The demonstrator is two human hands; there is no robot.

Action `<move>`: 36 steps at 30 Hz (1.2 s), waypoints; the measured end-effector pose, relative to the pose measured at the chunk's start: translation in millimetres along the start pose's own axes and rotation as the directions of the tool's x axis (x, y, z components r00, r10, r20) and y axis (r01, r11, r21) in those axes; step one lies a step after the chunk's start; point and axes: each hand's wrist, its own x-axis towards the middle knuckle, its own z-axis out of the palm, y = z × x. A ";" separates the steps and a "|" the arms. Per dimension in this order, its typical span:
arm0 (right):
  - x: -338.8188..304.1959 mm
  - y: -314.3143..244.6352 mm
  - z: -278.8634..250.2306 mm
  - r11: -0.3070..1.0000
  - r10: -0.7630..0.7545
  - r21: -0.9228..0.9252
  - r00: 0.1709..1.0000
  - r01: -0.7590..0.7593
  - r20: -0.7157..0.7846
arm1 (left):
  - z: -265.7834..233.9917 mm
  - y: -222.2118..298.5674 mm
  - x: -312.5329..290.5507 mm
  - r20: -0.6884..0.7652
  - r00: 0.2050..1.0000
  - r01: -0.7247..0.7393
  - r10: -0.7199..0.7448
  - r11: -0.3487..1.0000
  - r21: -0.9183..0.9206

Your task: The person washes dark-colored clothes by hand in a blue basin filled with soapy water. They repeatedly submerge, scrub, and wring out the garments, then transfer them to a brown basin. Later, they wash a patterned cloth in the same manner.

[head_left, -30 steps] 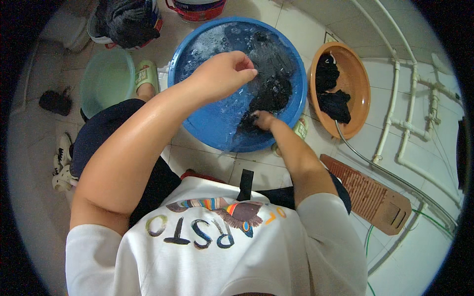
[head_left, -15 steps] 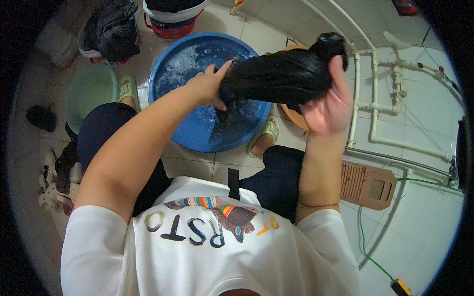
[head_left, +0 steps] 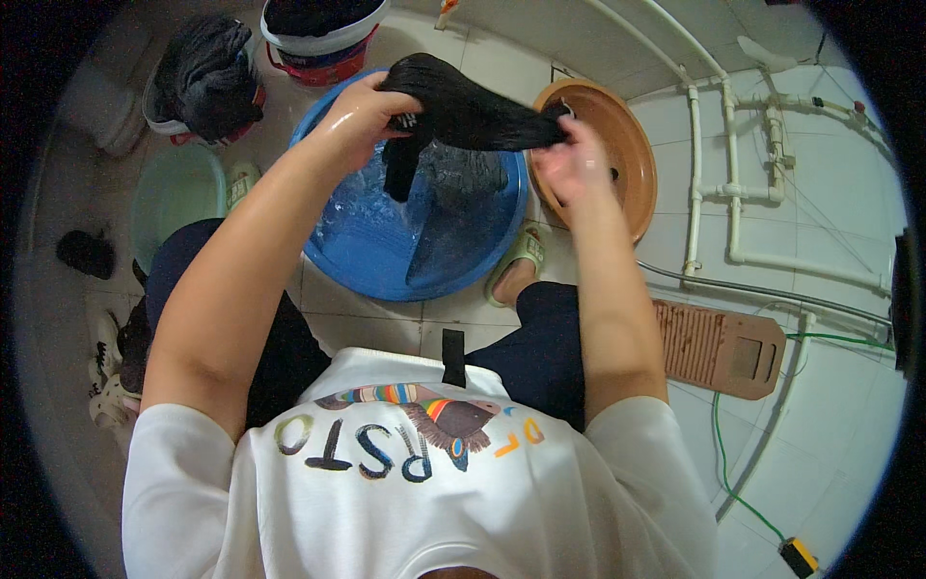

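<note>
A wet black garment (head_left: 463, 104) is stretched sideways between my two hands, above the blue basin (head_left: 362, 265). My left hand (head_left: 365, 116) is closed round its left end, and a loose part with small white marks hangs below that grip. At the other end, my right hand (head_left: 577, 166) grips the garment near the rim of the brown basin (head_left: 632, 145); its fingers are slightly blurred. Sudsy water (head_left: 371, 207) lies in the blue basin, with a dark patch on its right side. Which kind of garment it is I cannot tell.
Two buckets stand at the far left: a red-and-white one (head_left: 323, 58) and another heaped with dark cloth (head_left: 207, 82). A pale green basin (head_left: 178, 198) is by my left knee. On the right are a brown washboard (head_left: 719, 347), white pipes (head_left: 694, 174) and a green cord (head_left: 723, 463).
Both hands have moved left, the left one also farther away. My right hand has gone from an open palm under the garment to gripping its end. The garment now stretches between them, uncovering the brown basin.
</note>
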 end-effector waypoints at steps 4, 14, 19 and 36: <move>-14.4 53.9 42.4 0.897 0.436 0.022 0.893 -0.441 0.115 | 13.4 -0.9 -11.5 0.170 0.983 -0.069 0.064 0.997 0.024; -21.9 57.5 57.8 0.974 0.111 0.137 0.911 -0.179 0.398 | 3.9 -6.5 -29.5 0.494 0.869 0.145 0.030 0.939 -0.312; -34.2 53.2 88.3 0.930 0.101 0.299 0.932 -0.212 0.347 | -2.0 0.5 -4.6 0.060 0.998 0.038 -0.015 0.914 -0.405; -45.3 76.2 92.4 0.904 0.295 0.144 0.830 -0.403 0.473 | 6.6 2.1 -15.4 -0.045 0.978 -0.205 0.203 0.978 -0.046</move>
